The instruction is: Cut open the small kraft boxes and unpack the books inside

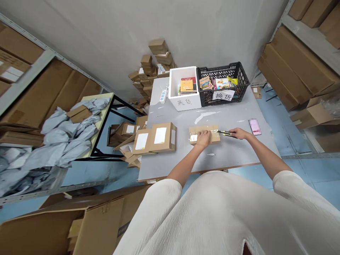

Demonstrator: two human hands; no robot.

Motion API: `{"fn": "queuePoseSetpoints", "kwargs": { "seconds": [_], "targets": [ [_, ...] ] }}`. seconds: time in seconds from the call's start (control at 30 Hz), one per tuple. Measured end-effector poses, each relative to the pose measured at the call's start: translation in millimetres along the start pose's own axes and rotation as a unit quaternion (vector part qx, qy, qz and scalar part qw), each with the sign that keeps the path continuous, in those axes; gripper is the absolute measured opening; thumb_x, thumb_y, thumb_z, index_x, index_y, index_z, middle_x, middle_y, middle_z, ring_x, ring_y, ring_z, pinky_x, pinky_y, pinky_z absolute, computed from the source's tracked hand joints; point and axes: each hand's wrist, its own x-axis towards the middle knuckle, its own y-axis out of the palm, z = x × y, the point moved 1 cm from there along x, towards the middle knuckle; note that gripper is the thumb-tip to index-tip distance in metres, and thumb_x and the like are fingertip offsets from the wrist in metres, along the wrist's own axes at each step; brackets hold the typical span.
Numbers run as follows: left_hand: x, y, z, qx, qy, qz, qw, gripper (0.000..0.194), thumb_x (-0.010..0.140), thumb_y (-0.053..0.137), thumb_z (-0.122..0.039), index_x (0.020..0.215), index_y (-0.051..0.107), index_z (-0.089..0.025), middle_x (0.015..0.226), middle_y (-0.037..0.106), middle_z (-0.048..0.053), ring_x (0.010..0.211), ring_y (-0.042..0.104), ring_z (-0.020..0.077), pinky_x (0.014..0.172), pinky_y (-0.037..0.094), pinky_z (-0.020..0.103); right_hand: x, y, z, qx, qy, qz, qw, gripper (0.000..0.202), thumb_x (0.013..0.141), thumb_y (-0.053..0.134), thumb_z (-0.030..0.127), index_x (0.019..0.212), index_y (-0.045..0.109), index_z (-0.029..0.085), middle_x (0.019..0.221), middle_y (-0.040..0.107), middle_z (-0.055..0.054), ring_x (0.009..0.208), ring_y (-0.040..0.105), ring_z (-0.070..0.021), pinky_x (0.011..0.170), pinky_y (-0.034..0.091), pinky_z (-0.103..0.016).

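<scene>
A small taped cardboard box (pixel 214 138) lies on the grey table (pixel 170 166) in front of me. My left hand (pixel 203 138) rests on its top, fingers spread over the tape and beside a white label. A black and yellow box cutter (pixel 226 133) is held in my right hand (pixel 239 133), fingers wrapped round its rear end. The cutter's tip meets or lies very near the box's right end; exact contact cannot be made out.
Behind stand a white bin (pixel 184 102) and a black crate (pixel 243 83) with books. Two labelled boxes (pixel 171 141) sit left, a power strip (pixel 163 96) at back left, a pink phone-like item (pixel 255 126) right. Grey parcels (pixel 69 136) cover a side table.
</scene>
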Motion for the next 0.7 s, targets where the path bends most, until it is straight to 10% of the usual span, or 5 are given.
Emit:
{"fn": "queuePoseSetpoints", "kwargs": {
  "seconds": [0.7],
  "targets": [
    [-2.7,-4.4,0.2,-0.008,0.011,-0.003,1.0,0.06,0.091,0.083,-0.031,0.145,0.055,-0.028,0.151,0.064,0.013,0.14,0.06,0.0346,0.121,0.034,0.047,-8.4,18.4,7.0,0.085,0.017,0.007,0.996,0.037,0.09,0.067,0.054,0.106,0.079,0.023,0.08,0.069,-0.002,0.067,0.059,-0.0158,0.06,0.048,-0.025]
  ]
}}
